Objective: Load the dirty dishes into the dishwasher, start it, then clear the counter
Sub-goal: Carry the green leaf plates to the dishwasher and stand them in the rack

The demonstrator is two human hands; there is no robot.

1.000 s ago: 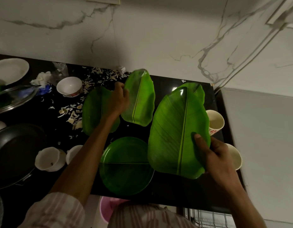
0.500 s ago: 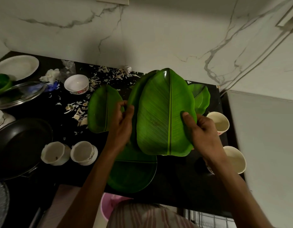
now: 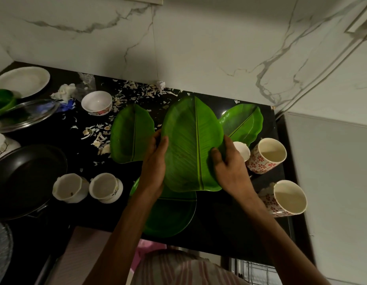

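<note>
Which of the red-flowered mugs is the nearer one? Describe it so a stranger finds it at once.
Start at the black counter and go to its right end, beside the pale wall panel. Two white mugs with red flower prints stand there; take the red-flowered mug closer to the counter's front edge, just right of the right hand. Unlike its twin behind it, no green leaf plate lies beside it.

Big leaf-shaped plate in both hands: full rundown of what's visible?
The big leaf plate is glossy green, plastic-looking, moulded like a banana leaf with a central midrib and fine side veins. It faces the camera, tip toward the wall. The left hand grips its left edge, the right hand its right edge, above the round green plate.
</note>
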